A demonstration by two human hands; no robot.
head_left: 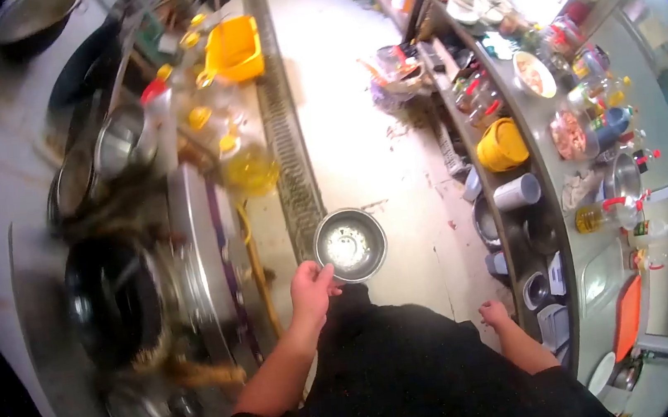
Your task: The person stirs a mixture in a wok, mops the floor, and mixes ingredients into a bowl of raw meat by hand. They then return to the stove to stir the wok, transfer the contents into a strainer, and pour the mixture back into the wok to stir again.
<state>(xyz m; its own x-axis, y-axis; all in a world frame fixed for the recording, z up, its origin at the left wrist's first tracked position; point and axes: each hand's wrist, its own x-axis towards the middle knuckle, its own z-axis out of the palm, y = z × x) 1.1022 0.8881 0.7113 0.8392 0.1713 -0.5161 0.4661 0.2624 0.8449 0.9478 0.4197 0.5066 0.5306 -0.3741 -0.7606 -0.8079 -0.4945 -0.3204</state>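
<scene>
My left hand [312, 291] grips the near rim of a round steel bowl [370, 247], thumb over the edge. The bowl is held out in front of my body, above the floor. Bright glints cover its bottom, so I cannot make out whether anything lies inside. My right hand [494, 313] hangs low at my right side with loosely bent fingers, apparently holding nothing. Beside it stands the shelving under the counter, where a small metal bowl [536, 290] and a grey plastic container [553, 323] sit.
To the left is a stove with a black wok [111, 298]; oil bottles [250, 171] and a yellow basin [234, 50] stand farther ahead. A floor drain grate [284, 131] runs along the aisle. The right counter carries bottles, a meat bowl [569, 135] and an orange board [628, 317].
</scene>
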